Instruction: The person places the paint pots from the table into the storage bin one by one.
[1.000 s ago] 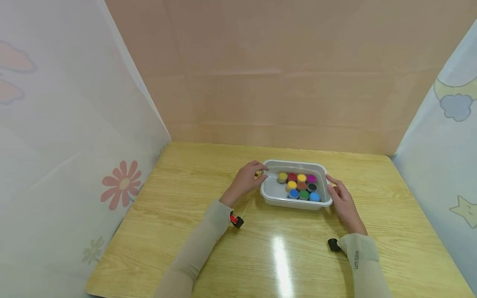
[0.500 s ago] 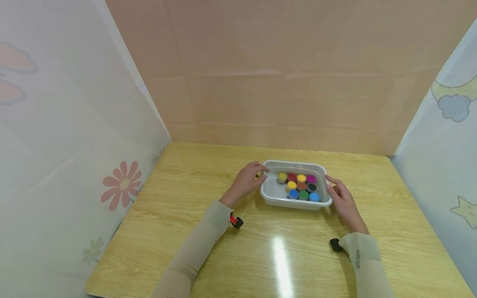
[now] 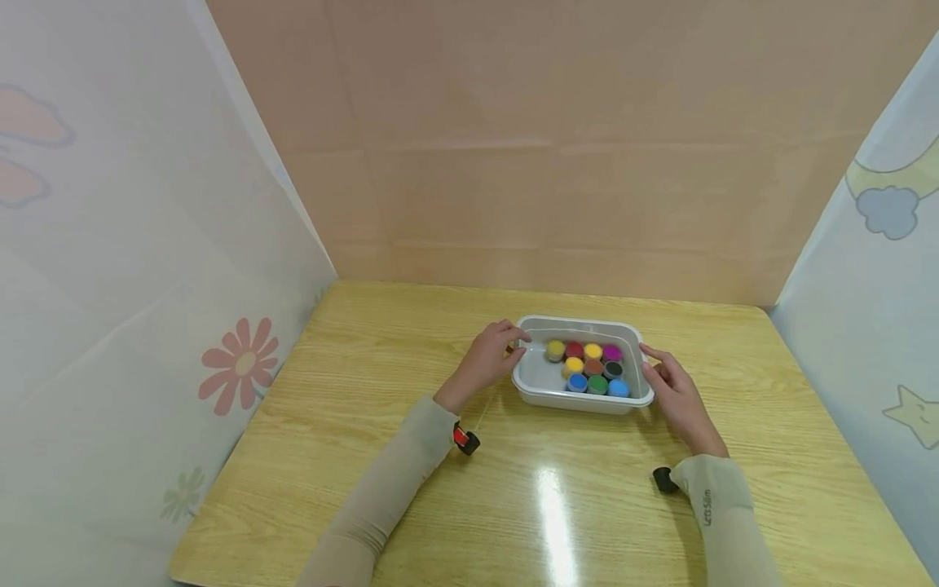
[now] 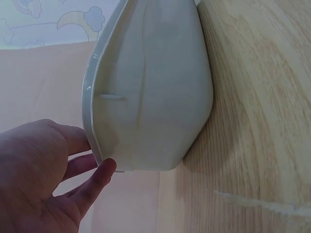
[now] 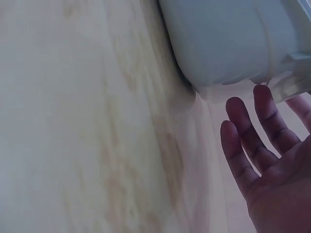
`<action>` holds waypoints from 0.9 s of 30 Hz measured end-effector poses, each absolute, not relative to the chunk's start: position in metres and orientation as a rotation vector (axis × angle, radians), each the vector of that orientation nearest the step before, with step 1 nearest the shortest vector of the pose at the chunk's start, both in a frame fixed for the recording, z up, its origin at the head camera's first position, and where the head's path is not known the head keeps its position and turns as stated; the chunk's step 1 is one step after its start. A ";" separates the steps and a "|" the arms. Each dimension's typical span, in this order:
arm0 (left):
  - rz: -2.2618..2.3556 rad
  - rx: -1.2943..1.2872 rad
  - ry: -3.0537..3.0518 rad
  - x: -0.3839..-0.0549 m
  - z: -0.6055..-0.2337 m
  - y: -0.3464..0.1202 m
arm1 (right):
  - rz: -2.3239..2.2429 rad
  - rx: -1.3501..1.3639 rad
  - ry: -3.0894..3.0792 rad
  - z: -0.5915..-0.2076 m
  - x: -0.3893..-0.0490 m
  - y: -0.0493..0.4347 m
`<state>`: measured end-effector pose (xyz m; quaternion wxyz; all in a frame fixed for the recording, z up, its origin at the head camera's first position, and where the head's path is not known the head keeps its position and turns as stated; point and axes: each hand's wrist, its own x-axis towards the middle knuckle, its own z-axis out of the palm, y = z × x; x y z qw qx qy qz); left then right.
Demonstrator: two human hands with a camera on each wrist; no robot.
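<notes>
A white plastic tub [image 3: 572,401] stands on the table in the head view. Inside it, small round pots [image 3: 594,368] with coloured lids crowd towards the right: yellow, red, purple, brown, black, blue and green. My left hand [image 3: 482,357] pinches the tub's left rim; in the left wrist view its thumb [image 4: 108,166] presses by the rim's corner. At the right end my right hand [image 3: 678,403] holds the rim with thumb and index finger. Its other fingers [image 5: 241,116] spread against or close by the outer wall in the right wrist view, the thumb being hidden there.
The wooden table [image 3: 367,359] runs around the tub, with a brown backing wall [image 3: 469,163] behind it. White printed sheets hang on the left [image 3: 117,285] and right. Each wrist carries a small black camera [image 3: 466,440].
Both hands keep their places on the tub. The right wrist has shifted very slightly right; the tub and pots stay practically where they were.
</notes>
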<state>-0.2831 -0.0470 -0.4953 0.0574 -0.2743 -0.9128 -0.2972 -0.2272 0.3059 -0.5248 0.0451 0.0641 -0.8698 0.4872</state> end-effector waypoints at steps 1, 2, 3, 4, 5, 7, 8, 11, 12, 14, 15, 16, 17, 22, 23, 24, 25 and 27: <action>-0.909 -0.830 -2.768 -0.283 -0.496 -0.047 | 1.492 0.198 -2.655 -0.524 -0.227 0.306; -0.913 -0.828 -2.770 -0.283 -0.496 -0.047 | 1.493 0.199 -2.653 -0.524 -0.227 0.305; -0.923 -0.827 -2.769 -0.282 -0.495 -0.047 | 1.496 0.199 -2.651 -0.524 -0.227 0.305; -0.933 -0.824 -2.770 -0.282 -0.495 -0.048 | 1.499 0.199 -2.648 -0.524 -0.227 0.305; -0.939 -0.822 -2.770 -0.282 -0.495 -0.048 | 1.499 0.198 -2.647 -0.524 -0.227 0.304; -0.956 -0.819 -2.769 -0.282 -0.494 -0.049 | 1.500 0.193 -2.640 -0.524 -0.227 0.304; -0.962 -0.818 -2.768 -0.282 -0.494 -0.049 | 1.500 0.190 -2.638 -0.524 -0.228 0.303; -0.992 -0.817 -2.765 -0.282 -0.494 -0.051 | 1.508 0.193 -2.631 -0.523 -0.228 0.303; -1.003 -0.821 -2.764 -0.283 -0.494 -0.051 | 1.509 0.196 -2.632 -0.523 -0.228 0.303; -1.024 -0.830 -2.766 -0.283 -0.494 -0.053 | 1.488 0.205 -2.646 -0.522 -0.228 0.304; -1.040 -0.836 -2.767 -0.283 -0.495 -0.054 | 1.464 0.211 -2.661 -0.521 -0.228 0.304; -1.051 -0.840 -2.769 -0.283 -0.495 -0.055 | 1.441 0.215 -2.677 -0.520 -0.228 0.305; -1.055 -0.839 -2.775 -0.283 -0.495 -0.057 | 1.417 0.219 -2.694 -0.519 -0.228 0.306; -0.906 -0.826 -2.801 -0.283 -0.493 -0.077 | 1.303 0.236 -2.794 -0.513 -0.226 0.312; -0.842 -0.823 -2.806 -0.284 -0.492 -0.083 | 1.271 0.244 -2.809 -0.511 -0.226 0.314; -0.775 -0.826 -2.804 -0.284 -0.491 -0.089 | 1.229 0.256 -2.824 -0.509 -0.225 0.317; -0.711 -0.826 -2.802 -0.285 -0.490 -0.096 | 1.179 0.272 -2.837 -0.507 -0.224 0.319; -0.602 -0.829 -2.790 -0.286 -0.487 -0.110 | 1.085 0.313 -2.841 -0.503 -0.222 0.326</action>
